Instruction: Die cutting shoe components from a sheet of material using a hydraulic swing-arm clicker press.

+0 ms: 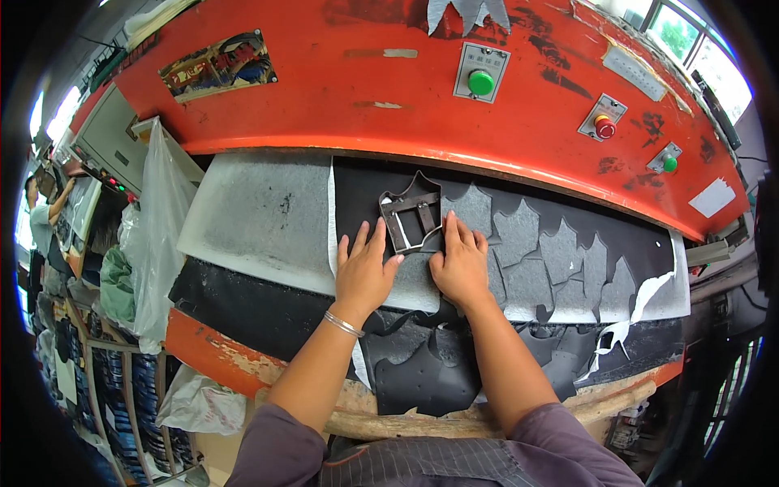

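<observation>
A metal cutting die (pixel 423 217) with a pointed outline and inner braces sits on the black sheet (pixel 357 191) under the red press. My left hand (pixel 363 272) is at its lower left, fingers stretched and spread; the index finger and thumb are right by the die's edge. On the other side my right hand (pixel 462 266) lies with its fingers extended, the index fingertip at the die's right edge. Grey cut shapes (pixel 516 231) run in rows to the right of the die. Whether my fingertips press on the die or only rest beside it is hard to tell.
Behind the bed rises the red press beam (pixel 341 89), with a green button (pixel 480 82) and a red button (pixel 604 127). Dark cut pieces (pixel 426 381) lie at the front edge. A torn white strip (pixel 629 325) hangs at right. Plastic bags (pixel 158 235) hang at left; another person (pixel 42 215) is beyond.
</observation>
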